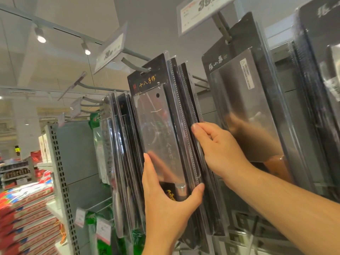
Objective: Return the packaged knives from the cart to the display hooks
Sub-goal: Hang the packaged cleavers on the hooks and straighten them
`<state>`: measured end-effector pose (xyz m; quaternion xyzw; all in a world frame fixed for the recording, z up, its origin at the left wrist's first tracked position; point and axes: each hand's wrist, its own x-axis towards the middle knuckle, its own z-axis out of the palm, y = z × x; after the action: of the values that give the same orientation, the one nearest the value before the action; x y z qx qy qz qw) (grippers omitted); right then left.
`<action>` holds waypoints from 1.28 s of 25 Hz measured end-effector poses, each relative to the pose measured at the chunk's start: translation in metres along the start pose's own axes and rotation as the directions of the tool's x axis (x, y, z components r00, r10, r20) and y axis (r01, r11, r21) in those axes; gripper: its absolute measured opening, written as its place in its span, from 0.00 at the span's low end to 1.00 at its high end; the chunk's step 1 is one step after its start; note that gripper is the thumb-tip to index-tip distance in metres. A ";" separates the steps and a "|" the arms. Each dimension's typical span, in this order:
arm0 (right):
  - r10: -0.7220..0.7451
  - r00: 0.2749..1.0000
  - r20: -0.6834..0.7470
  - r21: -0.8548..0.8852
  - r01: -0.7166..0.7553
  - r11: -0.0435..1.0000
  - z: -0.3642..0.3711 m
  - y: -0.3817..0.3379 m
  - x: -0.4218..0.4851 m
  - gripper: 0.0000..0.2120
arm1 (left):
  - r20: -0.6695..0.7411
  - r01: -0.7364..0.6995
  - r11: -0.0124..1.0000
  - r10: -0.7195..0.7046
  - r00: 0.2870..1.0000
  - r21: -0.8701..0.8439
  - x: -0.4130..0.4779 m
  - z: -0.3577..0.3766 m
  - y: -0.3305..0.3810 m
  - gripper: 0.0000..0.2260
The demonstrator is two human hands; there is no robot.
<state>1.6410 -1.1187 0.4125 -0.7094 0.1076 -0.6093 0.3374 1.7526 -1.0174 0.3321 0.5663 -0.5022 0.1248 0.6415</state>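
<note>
A packaged cleaver (160,126) in a black card with a clear blister hangs at the front of a grey display hook (135,66), its hole on the hook. My left hand (165,203) grips its lower part, fingers along the left side and thumb on the right edge. My right hand (219,150) holds the right edge of the packages hanging behind it, fingers curled round them. The cart is out of view.
More packaged knives hang on hooks to the left (119,144) and a larger cleaver pack (244,107) to the right. Price tags (198,13) stick out above the hooks. Stacked red bags (27,208) lie at lower left beside a perforated shelf upright (60,172).
</note>
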 end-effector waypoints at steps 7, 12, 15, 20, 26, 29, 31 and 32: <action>0.138 0.986 0.089 0.206 -0.154 0.966 0.001 -0.017 0.011 0.21 | 0.000 0.064 0.998 -0.064 0.998 0.015 0.001 0.002 0.003 0.62; 0.227 0.971 0.077 0.250 -0.240 0.938 0.008 -0.028 0.029 0.23 | 0.012 0.086 0.996 -0.086 0.996 0.013 0.001 0.002 0.005 0.63; 0.256 0.966 0.033 0.269 -0.256 0.929 0.011 -0.026 0.030 0.24 | 0.015 0.092 0.996 -0.092 0.996 0.017 0.001 -0.001 0.007 0.62; 0.229 0.973 0.019 0.187 -0.229 0.955 0.011 -0.027 0.029 0.25 | 0.003 0.099 0.995 -0.099 0.995 0.016 0.000 -0.004 0.011 0.61; 0.235 0.972 0.034 0.243 -0.236 0.941 0.006 -0.030 0.025 0.22 | 0.001 0.104 0.994 -0.104 0.995 -0.035 -0.002 -0.005 0.015 0.62; 0.202 0.978 0.047 0.199 -0.207 0.958 0.001 -0.032 0.018 0.22 | -0.021 0.084 0.995 -0.086 0.996 -0.050 -0.004 -0.007 0.009 0.62; 0.124 0.992 -0.015 0.144 -0.121 0.982 0.000 -0.030 0.015 0.16 | -0.078 0.032 0.996 -0.038 0.996 -0.085 -0.007 -0.009 0.006 0.60; 0.074 0.995 -0.069 0.095 -0.067 0.993 0.000 -0.029 0.013 0.12 | -0.131 -0.016 0.994 0.001 0.991 -0.110 -0.008 -0.010 0.004 0.57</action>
<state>1.6362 -1.1046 0.4400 -0.6661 0.1164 -0.6266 0.3874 1.7510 -1.0046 0.3299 0.5184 -0.4677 0.1362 0.7028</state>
